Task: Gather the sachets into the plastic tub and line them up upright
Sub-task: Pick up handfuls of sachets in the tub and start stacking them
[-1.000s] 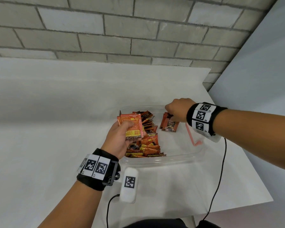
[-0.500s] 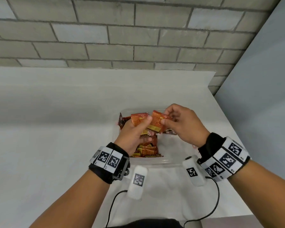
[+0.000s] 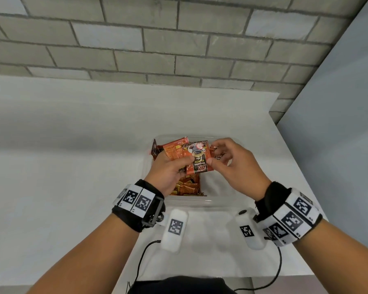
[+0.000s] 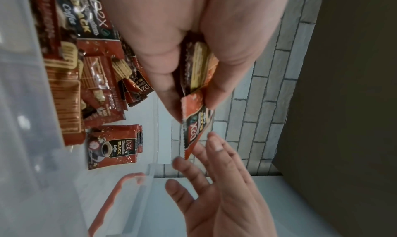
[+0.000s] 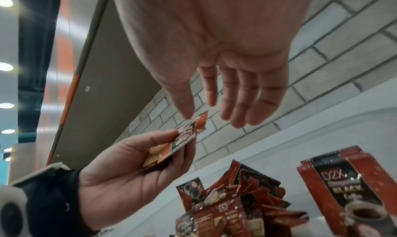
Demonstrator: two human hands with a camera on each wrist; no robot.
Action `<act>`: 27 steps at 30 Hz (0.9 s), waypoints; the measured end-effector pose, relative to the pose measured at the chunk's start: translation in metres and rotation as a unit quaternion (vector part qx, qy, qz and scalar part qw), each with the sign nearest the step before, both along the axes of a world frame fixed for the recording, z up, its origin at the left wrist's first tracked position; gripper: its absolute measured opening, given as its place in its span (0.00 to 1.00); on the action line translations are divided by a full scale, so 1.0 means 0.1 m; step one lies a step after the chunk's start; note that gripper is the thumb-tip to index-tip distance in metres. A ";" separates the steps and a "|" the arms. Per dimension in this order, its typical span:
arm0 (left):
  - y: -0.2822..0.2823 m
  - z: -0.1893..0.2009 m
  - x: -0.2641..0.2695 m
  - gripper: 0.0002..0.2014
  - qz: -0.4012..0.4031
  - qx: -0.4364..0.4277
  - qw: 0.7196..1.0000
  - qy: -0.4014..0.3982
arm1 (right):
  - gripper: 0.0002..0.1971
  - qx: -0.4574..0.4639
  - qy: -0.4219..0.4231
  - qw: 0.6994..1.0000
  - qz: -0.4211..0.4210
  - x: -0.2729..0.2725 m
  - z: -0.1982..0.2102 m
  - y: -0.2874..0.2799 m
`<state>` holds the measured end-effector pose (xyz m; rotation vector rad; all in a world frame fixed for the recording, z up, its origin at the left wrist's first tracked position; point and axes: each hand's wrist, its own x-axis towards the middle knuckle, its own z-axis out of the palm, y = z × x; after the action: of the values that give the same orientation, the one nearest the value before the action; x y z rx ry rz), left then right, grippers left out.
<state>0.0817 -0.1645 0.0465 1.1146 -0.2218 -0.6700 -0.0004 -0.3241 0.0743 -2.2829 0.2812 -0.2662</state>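
Over the clear plastic tub (image 3: 200, 203), my left hand (image 3: 185, 161) grips a small stack of red-orange coffee sachets (image 3: 198, 162) between thumb and fingers. The left wrist view shows that stack (image 4: 197, 127) sticking out past my left hand (image 4: 193, 108). My right hand (image 3: 216, 153) is at the stack's right edge with fingers straight and spread, its thumb touching the top sachet (image 5: 189, 133). A loose pile of sachets (image 3: 188, 187) lies in the tub's left half. A few sachets (image 5: 337, 181) stand together to the right of the pile.
The tub sits near the right front corner of a white table (image 3: 72, 166), with a brick wall (image 3: 179, 49) behind and a grey panel (image 3: 338, 124) to the right. The tub has an orange-red clip handle (image 4: 111, 198). Cables trail from both wrist units.
My right hand left the tub's right side, brought a sachet over to the left hand's stack, and its fingers have straightened. The left hand now holds that sachet on the front of its stack.
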 end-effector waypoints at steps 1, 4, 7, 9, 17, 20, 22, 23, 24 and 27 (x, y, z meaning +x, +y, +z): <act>0.00 0.00 -0.01 0.13 -0.001 -0.002 1.000 -0.001 | 0.16 0.029 0.026 0.999 -0.010 0.01 0.00 0.01; -0.01 0.03 -0.01 0.13 -0.006 -0.014 1.000 -0.004 | 0.13 0.120 0.067 0.991 0.002 0.02 -0.02 0.06; 0.02 0.05 0.00 0.12 -0.021 -0.021 1.000 -0.007 | 0.12 0.123 0.031 0.991 0.035 0.05 0.01 0.07; 0.04 0.05 0.01 0.11 -0.034 -0.013 0.999 -0.010 | 0.18 0.108 0.018 0.993 0.048 0.09 0.04 0.06; 0.07 0.00 0.05 0.14 -0.009 -0.020 1.000 0.003 | 0.08 0.180 0.067 0.981 -0.010 0.13 0.09 0.09; 0.08 0.01 0.06 0.12 -0.009 -0.004 1.000 -0.009 | 0.07 0.149 0.055 0.987 -0.019 0.14 0.14 -0.03; 0.10 -0.02 0.09 0.09 0.028 0.002 1.000 0.009 | 0.05 0.030 0.050 0.997 -0.051 0.21 0.19 -0.18; 0.11 -0.04 0.12 0.10 0.054 0.003 0.998 0.029 | 0.04 -0.040 0.058 0.995 -0.067 0.26 0.20 -0.26; 0.11 -0.07 0.14 0.12 0.075 0.000 0.996 0.049 | 0.03 -0.096 0.079 0.989 -0.077 0.32 0.20 -0.33; 0.13 -0.13 0.15 0.12 0.081 -0.006 0.994 0.080 | 0.04 -0.207 0.215 0.953 -0.054 0.48 0.08 -0.45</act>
<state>0.0969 -0.1516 0.0334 1.0493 0.0015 -0.6089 0.0479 -0.3695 0.0820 -2.7351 0.6238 0.1400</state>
